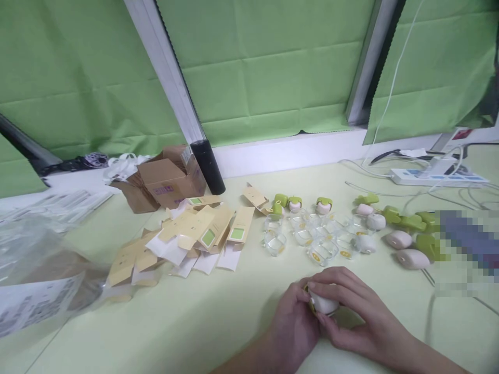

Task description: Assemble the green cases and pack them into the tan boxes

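Note:
Low at the front of the table, my two hands meet around a small white rounded case with an olive-green edge on its left side. My left hand cups it from the left, thumb and fingers closed on the green edge. From the right, my right hand grips it, fingers over the top and thumb below. Just beyond lie several clear plastic cases with yellow-orange marks. Farther back stand pink-and-green cases. Loose pale pink pieces and green pieces rest to the right.
Several flattened kraft boxes are heaped left of centre. Behind them stand an open cardboard carton and a black cylinder. Clear plastic bags cover the left side. A white power strip with cables sits at back right.

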Tool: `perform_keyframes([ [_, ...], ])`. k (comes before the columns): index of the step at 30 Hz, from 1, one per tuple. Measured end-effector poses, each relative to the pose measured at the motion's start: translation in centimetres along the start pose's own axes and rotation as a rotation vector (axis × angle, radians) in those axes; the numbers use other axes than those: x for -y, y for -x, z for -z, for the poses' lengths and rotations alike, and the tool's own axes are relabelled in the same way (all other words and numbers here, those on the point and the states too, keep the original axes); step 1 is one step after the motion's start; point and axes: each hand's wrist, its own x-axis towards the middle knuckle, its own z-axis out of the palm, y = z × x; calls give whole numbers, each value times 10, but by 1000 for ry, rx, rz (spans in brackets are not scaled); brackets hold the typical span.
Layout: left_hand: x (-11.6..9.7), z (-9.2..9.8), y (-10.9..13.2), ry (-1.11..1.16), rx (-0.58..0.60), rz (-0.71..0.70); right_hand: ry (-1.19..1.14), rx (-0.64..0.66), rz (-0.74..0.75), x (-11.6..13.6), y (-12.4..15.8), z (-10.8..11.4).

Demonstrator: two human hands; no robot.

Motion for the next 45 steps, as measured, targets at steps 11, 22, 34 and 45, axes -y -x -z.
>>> perform_keyframes([
  [11, 1, 0, 4, -88, -40, 115, 18, 29, 6, 5, 3, -4],
  [22, 0, -4, 6, -59, -64, 131, -32, 29, -44, 7, 4, -5],
  [34, -1, 5, 8, -276, 8, 46, -95, 113, -154, -5, 6, 14],
  [45, -4, 5, 13, -638, 4, 6, -186, 255, -47, -7, 0, 29],
])
